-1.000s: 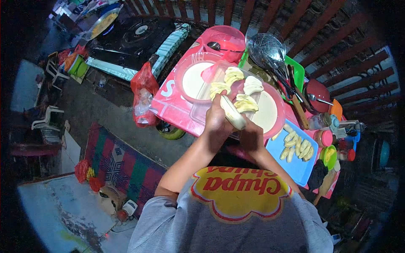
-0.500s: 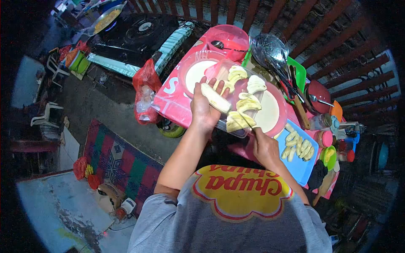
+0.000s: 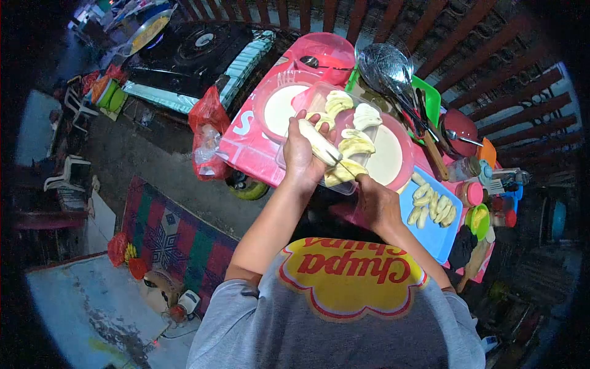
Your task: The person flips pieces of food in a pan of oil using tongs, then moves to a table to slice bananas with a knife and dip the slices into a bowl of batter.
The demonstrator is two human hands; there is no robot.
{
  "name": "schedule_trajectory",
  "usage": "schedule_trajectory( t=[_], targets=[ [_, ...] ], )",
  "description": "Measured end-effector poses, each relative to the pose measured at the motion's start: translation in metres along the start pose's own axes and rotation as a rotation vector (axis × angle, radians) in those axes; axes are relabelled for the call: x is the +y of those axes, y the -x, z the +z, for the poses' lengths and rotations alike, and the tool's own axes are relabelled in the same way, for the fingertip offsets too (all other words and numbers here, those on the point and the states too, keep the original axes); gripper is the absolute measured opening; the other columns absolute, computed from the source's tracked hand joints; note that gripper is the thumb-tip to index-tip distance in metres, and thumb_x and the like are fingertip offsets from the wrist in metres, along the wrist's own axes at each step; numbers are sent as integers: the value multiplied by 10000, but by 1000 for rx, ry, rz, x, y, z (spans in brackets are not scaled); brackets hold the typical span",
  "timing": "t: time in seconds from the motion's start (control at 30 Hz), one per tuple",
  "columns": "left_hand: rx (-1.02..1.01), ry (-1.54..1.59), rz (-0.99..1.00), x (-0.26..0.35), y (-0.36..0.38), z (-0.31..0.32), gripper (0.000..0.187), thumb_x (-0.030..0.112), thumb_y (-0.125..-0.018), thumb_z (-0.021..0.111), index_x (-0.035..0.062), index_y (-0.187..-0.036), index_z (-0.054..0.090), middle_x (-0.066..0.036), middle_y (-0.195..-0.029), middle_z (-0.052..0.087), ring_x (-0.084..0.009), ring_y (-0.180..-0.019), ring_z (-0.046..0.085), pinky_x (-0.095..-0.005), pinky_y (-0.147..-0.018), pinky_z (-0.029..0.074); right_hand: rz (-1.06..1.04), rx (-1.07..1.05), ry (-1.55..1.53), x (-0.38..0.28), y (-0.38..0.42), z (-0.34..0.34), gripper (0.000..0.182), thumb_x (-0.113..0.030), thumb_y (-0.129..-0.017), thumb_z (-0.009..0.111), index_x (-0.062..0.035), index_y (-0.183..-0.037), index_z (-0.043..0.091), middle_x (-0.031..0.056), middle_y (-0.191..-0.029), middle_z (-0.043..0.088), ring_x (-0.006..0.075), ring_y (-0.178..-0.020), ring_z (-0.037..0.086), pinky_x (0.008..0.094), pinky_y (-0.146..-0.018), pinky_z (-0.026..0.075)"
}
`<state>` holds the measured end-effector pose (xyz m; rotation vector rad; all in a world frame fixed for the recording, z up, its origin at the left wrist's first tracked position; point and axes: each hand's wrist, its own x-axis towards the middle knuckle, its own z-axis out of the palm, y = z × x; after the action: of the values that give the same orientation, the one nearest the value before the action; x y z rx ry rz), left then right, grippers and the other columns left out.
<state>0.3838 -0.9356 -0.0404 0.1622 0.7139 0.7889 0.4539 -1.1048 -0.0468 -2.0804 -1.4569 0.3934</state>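
In the head view, a peeled banana [image 3: 319, 143] lies along my left hand [image 3: 301, 154], with the fingers curled around it. My right hand [image 3: 379, 203] grips a thin knife [image 3: 349, 169]; its blade reaches to the banana's near end. Beneath both hands is a clear plastic container [image 3: 340, 186] bearing several bananas sliced into fans, such as one fanned banana [image 3: 356, 145]. To either side of the container sit a bowl of pale batter [image 3: 284, 111] and a second batter bowl [image 3: 387, 157].
A blue tray [image 3: 437, 243] on the right holds several small peeled bananas [image 3: 439, 208]. Behind are a green tray [image 3: 428, 101] with a wire skimmer [image 3: 385, 63] and a pink basin [image 3: 329, 46]. A black stove [image 3: 190, 58] and a red plastic bag [image 3: 209, 132] stand to the left.
My right hand has moved up and left, bringing the knife blade against the banana's near end. The left fingers have curled more around the banana. The view has shifted slightly.
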Motion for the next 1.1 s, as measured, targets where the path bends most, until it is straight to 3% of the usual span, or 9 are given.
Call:
schedule_trajectory(
  t=[0.27,0.33,0.37,0.57,0.77,0.83,0.93,1.07,1.1],
  targets=[
    [13,-22,-12,-2,1,4,342,382,-966,354,151,-1198,449,-35,-1041,540,-144,-836,522,-387,-811,479,30,-65,17,10,-4,8,480,-179,-631,771,-92,-976,447,149,-767,553,377,-715,563,422,-603,444],
    [15,-35,-21,-6,2,3,345,384,-965,354,152,-1202,448,-37,-1039,540,-144,-838,521,-383,-807,479,-38,50,77,1,-9,9,150,-179,-862,558,-64,-929,488,165,-696,581,361,-670,593,425,-569,457],
    [18,-53,-39,-9,2,2,345,382,-965,355,152,-1206,446,-37,-1036,540,-145,-839,521,-382,-807,477,-36,51,78,0,-13,10,150,-179,-862,558,-64,-929,488,165,-696,581,361,-670,593,425,-569,457],
    [36,-19,-56,-3,2,4,327,362,-971,346,145,-1186,461,-44,-1010,547,-147,-812,529,-372,-809,470,-43,0,64,-1,-13,7,225,-177,-800,607,-68,-954,484,168,-698,578,389,-682,581,438,-580,456],
    [68,13,-84,-3,3,7,309,354,-972,349,135,-1149,475,-38,-963,563,-131,-784,547,-367,-801,479,-68,-34,68,0,-22,11,582,-342,-588,795,-67,-991,478,183,-799,595,376,-766,592,430,-658,466],
    [83,33,-106,-1,3,5,301,345,-970,358,130,-1144,476,-36,-967,569,-133,-770,556,-367,-800,480,49,-67,-41,6,-15,12,668,-359,-521,825,-76,-1020,482,189,-843,601,374,-814,594,418,-689,471],
    [66,27,-126,-5,1,2,292,330,-970,362,123,-1138,479,-39,-961,575,-131,-773,561,-365,-798,481,64,-132,153,1,-23,16,641,-334,-555,804,-75,-1046,484,190,-858,606,376,-828,595,417,-693,474],
    [73,37,-153,-1,2,4,286,310,-970,352,114,-1133,482,-37,-936,577,-134,-775,568,-361,-797,479,13,-80,89,4,-25,19,648,-340,-563,800,-70,-1056,477,183,-856,603,378,-827,594,420,-689,475],
    [61,29,-154,-3,3,2,285,301,-971,344,108,-1131,479,-44,-950,574,-148,-807,573,-371,-814,478,29,-84,103,6,-23,18,545,-301,-624,758,-66,-1033,485,181,-829,595,378,-810,592,424,-686,474]
  ],
)
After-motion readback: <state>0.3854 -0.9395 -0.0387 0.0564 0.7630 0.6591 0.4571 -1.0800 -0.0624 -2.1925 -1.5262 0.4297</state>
